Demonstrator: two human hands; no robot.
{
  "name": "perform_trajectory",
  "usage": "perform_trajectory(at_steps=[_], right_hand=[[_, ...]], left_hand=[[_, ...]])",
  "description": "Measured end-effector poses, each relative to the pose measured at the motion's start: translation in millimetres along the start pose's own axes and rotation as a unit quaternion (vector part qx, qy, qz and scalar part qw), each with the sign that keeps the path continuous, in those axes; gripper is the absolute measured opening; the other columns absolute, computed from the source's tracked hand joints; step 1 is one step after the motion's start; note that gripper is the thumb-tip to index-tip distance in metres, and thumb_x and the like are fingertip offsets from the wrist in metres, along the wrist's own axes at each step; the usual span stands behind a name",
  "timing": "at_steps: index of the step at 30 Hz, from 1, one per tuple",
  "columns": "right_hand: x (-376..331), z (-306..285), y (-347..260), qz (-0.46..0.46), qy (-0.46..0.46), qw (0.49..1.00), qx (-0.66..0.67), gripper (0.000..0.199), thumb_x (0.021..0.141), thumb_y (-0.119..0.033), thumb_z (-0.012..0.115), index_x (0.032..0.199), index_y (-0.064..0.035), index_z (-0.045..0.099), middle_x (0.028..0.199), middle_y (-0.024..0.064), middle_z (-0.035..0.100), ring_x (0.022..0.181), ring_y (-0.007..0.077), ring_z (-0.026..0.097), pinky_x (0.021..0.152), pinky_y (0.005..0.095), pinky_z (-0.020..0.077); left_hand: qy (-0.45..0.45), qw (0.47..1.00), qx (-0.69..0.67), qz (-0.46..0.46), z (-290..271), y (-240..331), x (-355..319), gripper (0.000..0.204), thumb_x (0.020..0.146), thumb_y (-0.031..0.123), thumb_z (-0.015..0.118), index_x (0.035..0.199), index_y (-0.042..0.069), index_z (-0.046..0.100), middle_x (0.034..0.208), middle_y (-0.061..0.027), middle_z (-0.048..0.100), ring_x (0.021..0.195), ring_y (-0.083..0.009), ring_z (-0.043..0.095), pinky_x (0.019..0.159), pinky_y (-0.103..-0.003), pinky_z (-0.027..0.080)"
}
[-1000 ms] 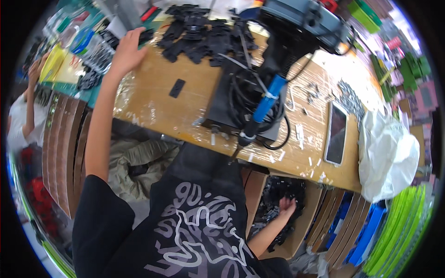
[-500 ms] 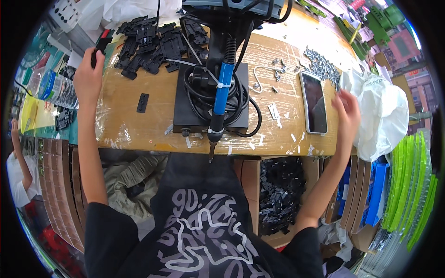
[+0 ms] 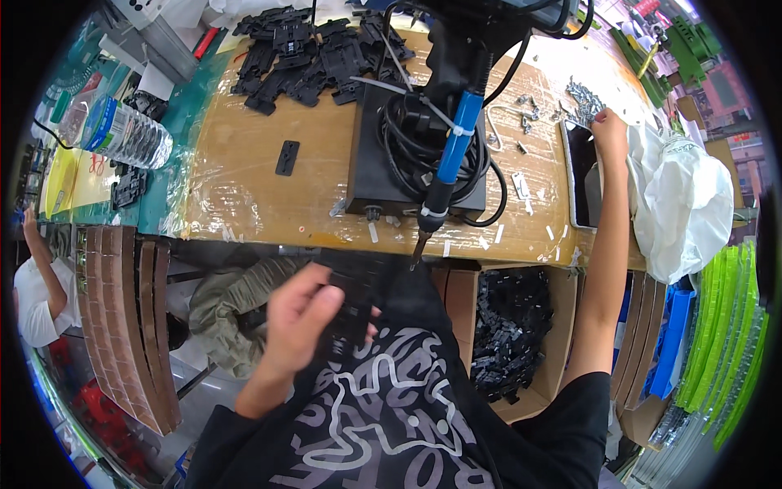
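Observation:
In front of my torso, my left hand grips a black plastic part, its thumb on top and fingertips showing past the far side; motion blurs it a little. My right hand reaches to the back right, fingertips together at the edge of a heap of small metal screws. Whatever it pinches is too small to make out. Under that forearm lies a phone, partly covered. Between my hands, a blue-and-black electric screwdriver hangs tip down from a stand, its bit just past the table's front edge.
Black plastic parts are heaped at the back left, and one small flat black piece lies alone. A water bottle lies at left, a white bag at right. Below the table, a cardboard box holds black parts.
My left hand has come from the table's far left to my torso with the black part. The right hand has moved away from me to the screw heap. The view has shifted a little.

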State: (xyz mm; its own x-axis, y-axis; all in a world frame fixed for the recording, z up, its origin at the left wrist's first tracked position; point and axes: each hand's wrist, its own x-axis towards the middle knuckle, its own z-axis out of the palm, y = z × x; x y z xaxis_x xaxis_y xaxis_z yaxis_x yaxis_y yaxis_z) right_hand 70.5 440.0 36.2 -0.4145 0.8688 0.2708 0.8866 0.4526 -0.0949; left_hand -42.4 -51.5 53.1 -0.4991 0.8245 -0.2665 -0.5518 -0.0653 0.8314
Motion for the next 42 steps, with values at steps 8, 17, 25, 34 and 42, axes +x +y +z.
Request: perform_trajectory(at_steps=[8,17,25,34,42], right_hand=[[17,-1,6,0.028,-0.050,0.998,-0.032,0.021,0.063,-0.021,0.055,0.077,-0.0051,0.060,0.071,0.0141,0.061,0.069,0.0243,0.060,0.064,0.0328,0.0456],[-35,-36,4,-0.046,0.149,0.980,0.121,0.020,0.076,-0.023,0.053,0.086,-0.0063,0.056,0.084,0.0102,0.061,0.078,0.0243,0.058,0.069,0.0337,0.0431],[-172,-90,-66,-0.055,0.036,0.852,0.520,0.009,0.073,-0.001,0.058,0.082,-0.0001,0.058,0.079,0.0052,0.057,0.071,0.0102,0.053,0.066,0.0213,0.0422],[-281,-95,-113,-0.103,-0.103,0.693,0.706,0.011,0.063,0.007,0.063,0.070,-0.0007,0.060,0.070,0.0111,0.057,0.067,0.0187,0.054,0.063,0.0283,0.0440],[-288,-93,-121,-0.056,-0.158,0.668,0.725,0.023,0.058,0.010,0.066,0.075,-0.0009,0.054,0.071,0.0085,0.058,0.068,0.0170,0.053,0.073,0.0322,0.0411]], left_hand=[[-0.070,0.995,-0.020,-0.075,28,-20,-5,0.014,0.085,0.010,0.047,0.091,-0.002,0.050,0.079,-0.0020,0.053,0.068,-0.0040,0.050,0.060,-0.018,0.042],[-0.063,0.994,0.058,-0.075,27,-21,-3,0.013,0.084,0.010,0.049,0.090,-0.001,0.050,0.079,-0.0009,0.053,0.068,-0.0024,0.048,0.059,-0.017,0.040],[-0.004,0.992,-0.128,0.011,32,-16,5,0.019,0.079,0.008,0.053,0.092,0.001,0.041,0.084,-0.0158,0.055,0.075,-0.0282,0.059,0.068,-0.038,0.051],[0.068,0.952,-0.255,0.157,42,-18,13,0.025,0.077,0.001,0.054,0.085,0.009,0.031,0.094,-0.0114,0.048,0.095,-0.0295,0.051,0.084,-0.046,0.042],[0.041,0.957,-0.215,0.190,46,-25,15,0.026,0.077,0.003,0.055,0.082,0.008,0.030,0.091,-0.0111,0.048,0.092,-0.0292,0.052,0.082,-0.046,0.043]])
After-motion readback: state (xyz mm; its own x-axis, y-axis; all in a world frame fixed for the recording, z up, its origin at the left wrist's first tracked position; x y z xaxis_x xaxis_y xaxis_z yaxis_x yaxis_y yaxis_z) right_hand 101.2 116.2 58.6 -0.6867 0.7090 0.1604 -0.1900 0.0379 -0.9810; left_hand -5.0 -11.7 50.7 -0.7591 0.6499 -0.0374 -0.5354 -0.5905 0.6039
